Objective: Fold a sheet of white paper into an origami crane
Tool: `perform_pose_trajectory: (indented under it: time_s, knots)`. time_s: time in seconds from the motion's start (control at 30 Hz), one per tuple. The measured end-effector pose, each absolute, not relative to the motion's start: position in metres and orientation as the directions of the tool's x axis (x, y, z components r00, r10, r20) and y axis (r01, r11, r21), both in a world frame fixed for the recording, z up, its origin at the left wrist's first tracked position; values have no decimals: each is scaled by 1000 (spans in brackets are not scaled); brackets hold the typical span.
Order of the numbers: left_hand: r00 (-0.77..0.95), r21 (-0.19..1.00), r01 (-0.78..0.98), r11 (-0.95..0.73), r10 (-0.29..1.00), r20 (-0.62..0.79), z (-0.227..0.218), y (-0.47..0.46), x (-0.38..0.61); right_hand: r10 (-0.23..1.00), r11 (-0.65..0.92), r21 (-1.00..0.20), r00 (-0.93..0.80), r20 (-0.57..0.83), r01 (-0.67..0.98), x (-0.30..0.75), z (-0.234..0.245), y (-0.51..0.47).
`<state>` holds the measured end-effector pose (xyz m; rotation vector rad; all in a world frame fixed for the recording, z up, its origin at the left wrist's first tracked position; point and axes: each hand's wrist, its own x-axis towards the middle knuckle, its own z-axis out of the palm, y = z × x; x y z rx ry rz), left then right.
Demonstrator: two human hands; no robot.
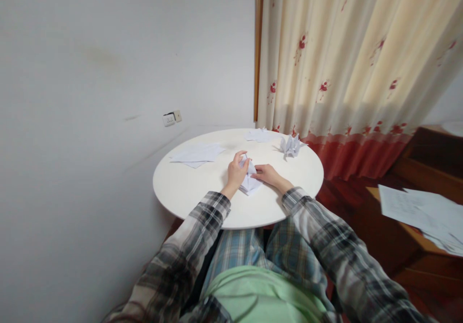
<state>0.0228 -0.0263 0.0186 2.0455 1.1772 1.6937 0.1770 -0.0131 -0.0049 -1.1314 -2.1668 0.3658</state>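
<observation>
Green top (260,299) and plaid sleeves (202,226) fill the bottom of the view, nearest the lens.

Wall (108,72): plain, off-white, faint scuffs, takes up the whole left half. A small socket plate (171,118) sits low on it, just beyond the table's far-left rim.

Curtain (361,62): cream fabric in deep vertical folds, red flower print, red band at the hem. It hangs close behind the table's far-right edge.

Wooden furniture (415,168) on the right is dark brown and glossy, with loose white sheets (423,212) fanned over one corner.

Table (181,188): round, smooth white top with a thin edge. The near-left part is bare and gives open room; the near rim is over the lap.

Flat paper sheets (197,154) are stacked on the far left of the top. Crumpled paper (258,135) lies at the far rim. A folded paper figure (291,145), spiky and winged, stands far right, near the edge.

Folded paper (250,183): white, creased, pointed, lying at table centre between both hands, well clear of all rims.

Left hand (237,171): fingers curled, pinching the piece's upper point.

Right hand (267,173): fingers stretched out, tips resting on the piece's right side, not wrapped around it.
</observation>
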Motion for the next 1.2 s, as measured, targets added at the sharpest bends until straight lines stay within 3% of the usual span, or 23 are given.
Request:
perform_pose_trajectory:
  time_s: [0.27,0.63,1.0,1.2]
  knots:
    - [21,647,379,-662,705,709,18,-26,22,841,540,-612,-397,368,577,176,-1,-19]
    - [9,646,378,-663,700,714,21,-26,23,834,548,-545,-359,420,635,177,-1,-16]
    - [11,722,250,-645,748,663,20,-25,26,861,495,-551,-294,415,672,176,-2,-15]
    - [35,703,346,-622,757,653,18,-24,23,850,478,-466,-259,458,745,176,2,-19]
